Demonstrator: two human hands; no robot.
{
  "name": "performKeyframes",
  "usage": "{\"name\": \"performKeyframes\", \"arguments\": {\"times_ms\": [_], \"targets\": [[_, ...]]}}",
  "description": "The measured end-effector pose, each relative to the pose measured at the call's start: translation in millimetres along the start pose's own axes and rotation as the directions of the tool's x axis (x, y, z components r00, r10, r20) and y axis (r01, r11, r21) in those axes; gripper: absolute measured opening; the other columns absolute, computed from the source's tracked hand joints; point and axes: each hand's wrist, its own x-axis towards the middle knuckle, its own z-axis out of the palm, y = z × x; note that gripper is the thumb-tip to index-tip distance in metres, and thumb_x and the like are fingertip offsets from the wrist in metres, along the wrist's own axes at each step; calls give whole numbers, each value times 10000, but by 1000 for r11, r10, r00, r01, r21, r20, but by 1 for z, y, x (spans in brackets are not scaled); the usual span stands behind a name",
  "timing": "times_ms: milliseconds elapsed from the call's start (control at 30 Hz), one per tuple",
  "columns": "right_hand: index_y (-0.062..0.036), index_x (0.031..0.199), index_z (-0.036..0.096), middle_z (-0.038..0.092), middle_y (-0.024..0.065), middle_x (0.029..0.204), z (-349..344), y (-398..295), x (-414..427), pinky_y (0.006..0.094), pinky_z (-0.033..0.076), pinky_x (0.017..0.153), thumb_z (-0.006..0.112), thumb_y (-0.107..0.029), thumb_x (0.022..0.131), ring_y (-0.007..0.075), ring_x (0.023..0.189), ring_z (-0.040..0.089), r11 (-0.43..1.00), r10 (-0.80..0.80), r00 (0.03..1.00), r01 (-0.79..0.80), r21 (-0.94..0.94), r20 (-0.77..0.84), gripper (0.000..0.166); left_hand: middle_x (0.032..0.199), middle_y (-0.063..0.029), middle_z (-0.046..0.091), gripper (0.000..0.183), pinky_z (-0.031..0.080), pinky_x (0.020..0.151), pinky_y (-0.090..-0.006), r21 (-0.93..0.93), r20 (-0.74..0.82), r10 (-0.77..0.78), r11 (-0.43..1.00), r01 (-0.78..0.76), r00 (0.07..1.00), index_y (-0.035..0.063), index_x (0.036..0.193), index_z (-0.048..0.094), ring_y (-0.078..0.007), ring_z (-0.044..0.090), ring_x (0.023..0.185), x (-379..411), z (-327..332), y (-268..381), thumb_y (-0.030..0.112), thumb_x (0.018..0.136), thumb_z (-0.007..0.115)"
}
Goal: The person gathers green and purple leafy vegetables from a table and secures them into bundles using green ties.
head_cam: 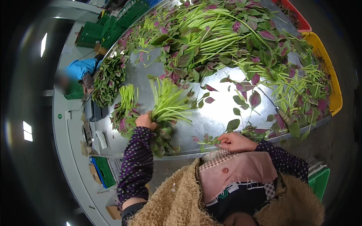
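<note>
My left hand [145, 121] grips a bunch of red-and-green amaranth [169, 99], its pale cut stems fanned upward and its leaves hanging below the fist. Beside it on the steel table [141, 69] lies another amaranth bundle [127, 99]. At the table's front edge rests my right hand [237, 142], fingers curled, with a small leafy sprig [208, 141] at the fingertips. Whether those fingers pinch the sprig cannot be made out. A knife with a light handle [283, 117] lies to the right among cut stems.
A large amaranth heap [215, 36] covers the table's far side. Stacked leafy bundles [110, 79] stand at left, near a person in blue [83, 69] and a grey scale-like device [93, 109]. A yellow crate [335, 87] and a red crate [301, 17] adjoin the right edge.
</note>
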Motion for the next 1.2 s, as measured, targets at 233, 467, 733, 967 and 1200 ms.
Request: {"name": "performKeyframes", "arguments": {"times_ms": [233,467,733,967,1200], "targets": [[87,1119,555,667,185,957,-6,16,1,299,510,735,635,-236,862,198,834,650,990,89,995,-93,104,38,420,1408,-237,344,973,342,1060,-399,-306,69,-101,945,117,993,-9,1265,393,-368,321,1313,-5,85,4,322,474,854],[74,1118,559,675,134,906,-11,6,6,285,504,716,640,-218,870,151,806,634,993,115,992,-116,21,43,392,1242,-190,540,894,456,921,-405,-120,294,-374,898,423,879,-5,1166,492,-306,553,1117,1,71,24,437,475,849],[57,1055,586,678,159,798,-3,11,-1,329,503,651,650,-285,831,215,686,643,1000,26,999,-26,-8,-37,413,801,-149,665,314,521,674,-439,33,-140,-104,993,109,985,68,800,617,-323,655,753,-30,4,11,278,591,722],[34,1000,607,658,154,723,9,14,6,334,498,602,646,-297,814,238,647,645,984,-168,985,165,-70,-36,382,833,-152,669,304,493,725,-426,436,16,144,890,-137,989,75,841,642,-280,666,804,-18,-15,6,262,618,726],[38,1002,603,675,137,783,4,6,20,317,495,601,649,-307,830,208,666,645,982,-136,990,138,-128,22,388,725,-123,652,261,470,784,-420,420,143,128,890,-177,981,81,839,644,-310,646,704,-19,-27,1,192,608,692]]}}
